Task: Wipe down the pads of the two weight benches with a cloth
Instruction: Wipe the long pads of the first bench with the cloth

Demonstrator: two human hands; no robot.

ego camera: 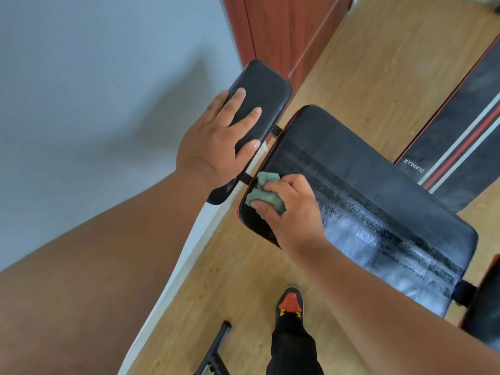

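- Now: R hand [290,209] grips bunched green cloth [263,194], pressed on near corner of large black bench pad [378,201].
- L hand [216,142] flat, fingers straight, resting on small head pad [263,90].
- 2nd bench pad [460,136], red/white stripes, far right, apart.

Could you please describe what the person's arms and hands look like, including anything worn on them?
Both forearms are bare as far as the frame shows: no sleeves, gloves, watch or bracelet. The left hand and right hand show no rings on the visible fingers, and the nails look short and unpainted. No markings appear on either arm.
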